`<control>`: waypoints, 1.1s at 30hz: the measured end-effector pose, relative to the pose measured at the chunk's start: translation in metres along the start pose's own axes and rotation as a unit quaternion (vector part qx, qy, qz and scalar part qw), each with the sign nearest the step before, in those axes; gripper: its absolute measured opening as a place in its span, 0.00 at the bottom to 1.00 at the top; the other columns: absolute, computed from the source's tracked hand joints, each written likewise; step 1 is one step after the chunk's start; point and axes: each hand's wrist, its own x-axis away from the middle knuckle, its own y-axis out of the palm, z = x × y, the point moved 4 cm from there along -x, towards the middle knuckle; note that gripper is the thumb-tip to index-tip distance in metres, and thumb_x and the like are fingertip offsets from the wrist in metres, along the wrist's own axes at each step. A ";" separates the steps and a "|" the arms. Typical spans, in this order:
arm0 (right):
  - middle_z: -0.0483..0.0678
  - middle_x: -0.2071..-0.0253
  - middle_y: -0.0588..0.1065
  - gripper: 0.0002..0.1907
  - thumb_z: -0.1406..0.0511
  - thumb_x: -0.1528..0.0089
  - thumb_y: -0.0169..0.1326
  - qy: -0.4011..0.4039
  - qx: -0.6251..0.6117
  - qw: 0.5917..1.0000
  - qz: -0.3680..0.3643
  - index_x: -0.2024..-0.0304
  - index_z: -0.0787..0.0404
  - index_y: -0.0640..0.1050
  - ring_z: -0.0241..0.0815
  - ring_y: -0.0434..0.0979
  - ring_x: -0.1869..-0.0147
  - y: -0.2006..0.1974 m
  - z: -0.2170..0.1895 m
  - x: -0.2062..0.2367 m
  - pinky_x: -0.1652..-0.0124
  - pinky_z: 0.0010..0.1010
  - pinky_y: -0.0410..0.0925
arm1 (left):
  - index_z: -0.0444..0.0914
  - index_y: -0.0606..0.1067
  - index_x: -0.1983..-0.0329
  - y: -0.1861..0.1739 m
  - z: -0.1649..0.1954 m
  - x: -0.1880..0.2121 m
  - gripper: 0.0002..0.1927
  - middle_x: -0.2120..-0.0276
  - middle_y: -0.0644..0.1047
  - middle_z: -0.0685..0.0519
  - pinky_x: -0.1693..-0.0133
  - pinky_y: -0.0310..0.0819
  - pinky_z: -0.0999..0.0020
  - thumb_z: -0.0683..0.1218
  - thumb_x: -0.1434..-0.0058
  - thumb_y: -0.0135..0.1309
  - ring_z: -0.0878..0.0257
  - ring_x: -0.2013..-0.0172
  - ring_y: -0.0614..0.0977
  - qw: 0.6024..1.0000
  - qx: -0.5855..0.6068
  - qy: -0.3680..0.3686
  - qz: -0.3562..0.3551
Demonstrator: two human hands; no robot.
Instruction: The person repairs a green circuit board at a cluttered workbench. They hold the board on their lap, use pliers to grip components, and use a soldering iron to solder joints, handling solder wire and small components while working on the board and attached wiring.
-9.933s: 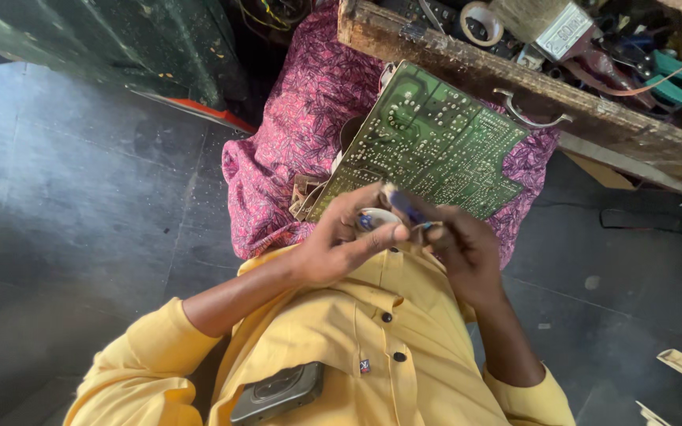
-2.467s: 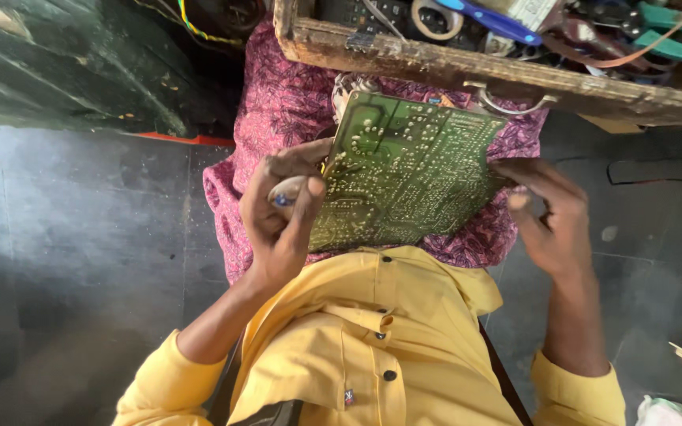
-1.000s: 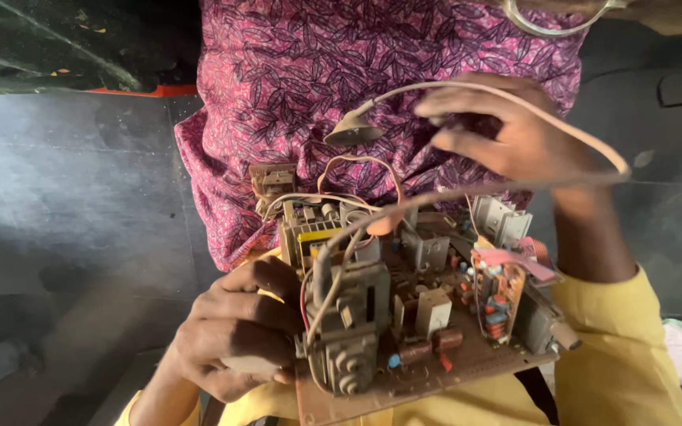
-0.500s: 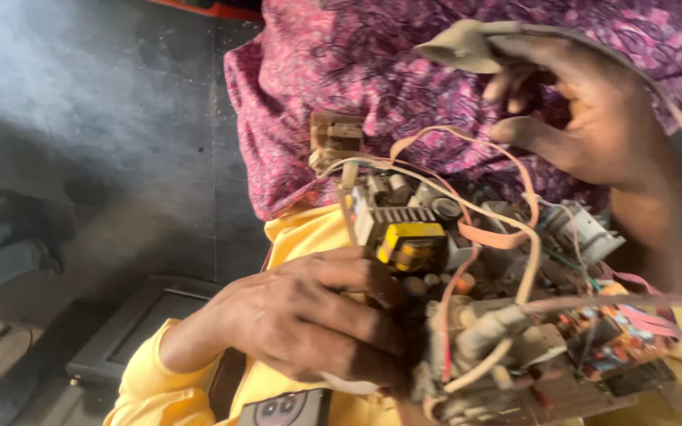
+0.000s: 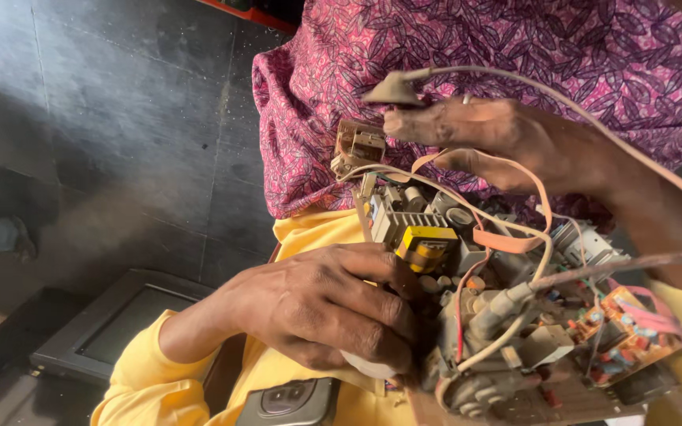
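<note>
Purple leaf-patterned cloth spread over the lap, backing everything. Crowded brown circuit board, component side up, propped on the yellow shirt, clamped at its near edge by the left hand, seemingly to steady it. Right hand closed on a beige cable with a grey plug, lifted clear of the parts.

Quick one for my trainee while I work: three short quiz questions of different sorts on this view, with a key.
1. True or false: the left hand grips the circuit board from its side.
2. The right hand lifts which: A) beige cable, B) pliers, C) phone?
3. What colour is the patterned cloth behind the board?

Key: 1 true; 2 A; 3 purple-pink.
</note>
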 end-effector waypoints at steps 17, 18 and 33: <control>0.51 0.37 0.71 0.20 0.72 0.36 0.62 -0.003 -0.008 0.996 0.089 0.43 0.58 0.75 0.46 0.77 0.36 -0.031 0.004 -0.075 0.41 0.31 0.73 | 0.37 0.77 0.44 -0.006 -0.010 0.004 0.13 0.49 0.78 0.49 0.46 0.69 0.59 0.47 0.21 0.45 0.50 0.49 0.78 0.999 0.040 0.003 -0.012; 0.56 0.33 0.68 0.22 0.75 0.36 0.61 0.003 0.029 0.989 0.142 0.41 0.61 0.73 0.48 0.75 0.33 -0.052 -0.003 -0.070 0.41 0.31 0.72 | 0.37 0.77 0.44 -0.006 -0.011 0.005 0.14 0.50 0.78 0.50 0.47 0.69 0.59 0.47 0.21 0.44 0.51 0.49 0.77 0.999 0.038 0.000 -0.016; 0.50 0.33 0.75 0.23 0.69 0.33 0.62 0.159 -0.207 0.938 0.227 0.36 0.62 0.74 0.37 0.80 0.37 -0.038 0.020 0.005 0.44 0.27 0.78 | 0.39 0.77 0.46 0.001 -0.012 0.013 0.09 0.50 0.79 0.53 0.44 0.69 0.60 0.44 0.24 0.50 0.55 0.47 0.81 0.999 0.043 -0.002 0.024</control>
